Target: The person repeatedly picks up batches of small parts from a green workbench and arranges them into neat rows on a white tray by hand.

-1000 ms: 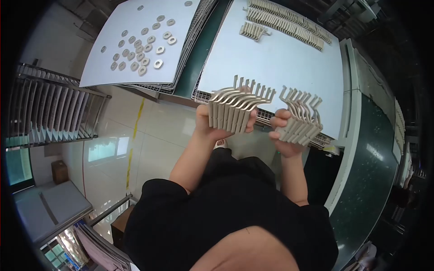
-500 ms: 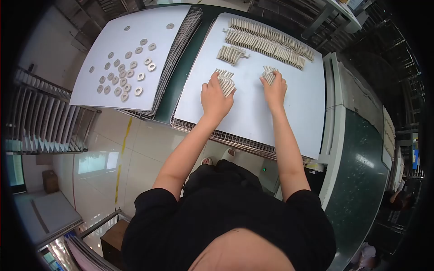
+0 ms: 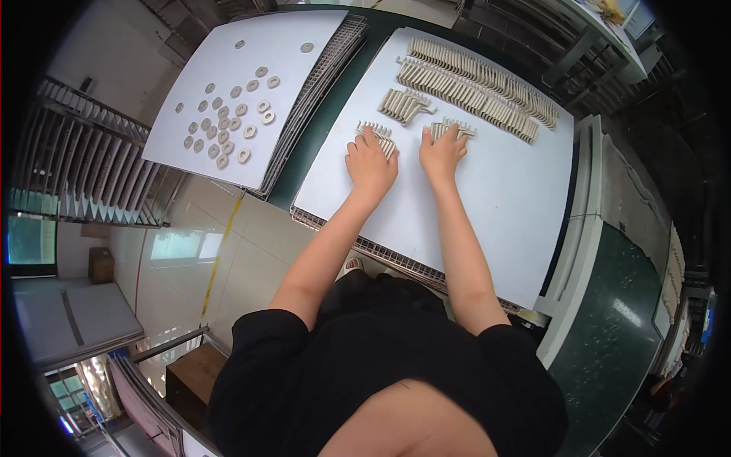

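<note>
On the white sheet, my left hand [image 3: 371,169] is curled over a short row of beige, bent, zigzag-shaped pieces [image 3: 375,131], its thumb at the row's right end. Slightly to the right, my right hand [image 3: 440,160] grips another short row of the same pieces [image 3: 459,128] between thumb and fingers. My palms and fingers cover part of both rows. A third small group of bent pieces [image 3: 403,105] stands just beyond and between my hands. Behind it run two long, tightly packed rows of bent pieces [image 3: 474,95].
The white sheet [image 3: 495,221] lies on wire racks [image 3: 403,259]. Left of it, another white sheet [image 3: 251,46] on stacked racks carries many loose beige rings [image 3: 223,122]. A green-topped table [image 3: 609,335] stands at the right, and a rack of trays [image 3: 99,167] at the far left.
My right hand has moved left with its row of pieces, closer to the third small group and my left hand. The left hand stays at its row. The whole view has shifted slightly.
</note>
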